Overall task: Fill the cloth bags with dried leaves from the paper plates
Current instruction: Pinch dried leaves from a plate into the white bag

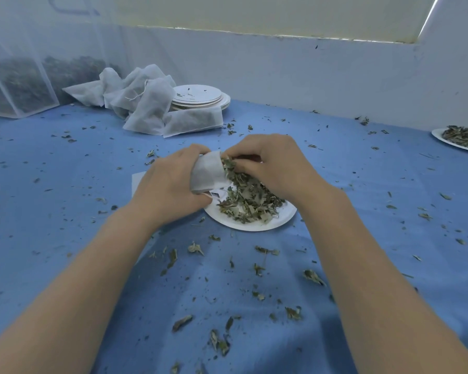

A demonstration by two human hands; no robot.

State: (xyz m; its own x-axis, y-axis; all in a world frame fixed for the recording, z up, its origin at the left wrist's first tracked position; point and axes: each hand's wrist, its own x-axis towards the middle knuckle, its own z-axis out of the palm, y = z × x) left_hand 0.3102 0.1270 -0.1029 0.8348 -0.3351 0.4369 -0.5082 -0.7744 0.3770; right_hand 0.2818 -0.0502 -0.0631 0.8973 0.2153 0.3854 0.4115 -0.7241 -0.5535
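A small white cloth bag (209, 171) sits at the centre of the frame, tilted with its mouth toward the right, just above the left edge of a paper plate (268, 225). The left hand (170, 184) grasps the bag, fingers and thumb curled round its body. The right hand (270, 168) has its fingers curled at the bag's mouth, pinching dried leaves (249, 201) and pressing them toward the opening; the pile of leaves lies on the plate directly beneath both hands.

The plate rests on a blue cloth (65, 184) that covers the whole table, strewn with loose leaf scraps (195, 248), thickest in the lower centre of the frame. In the upper left lies a heap of cloth bags (146, 103), some showing dark filling, and touching their right side stands a stack of paper plates (200, 97). Further left, at the frame's edge, are sheer mesh containers (19, 85) holding dark leaves. At the right edge, another plate of leaves (462, 137) is partly cut off.
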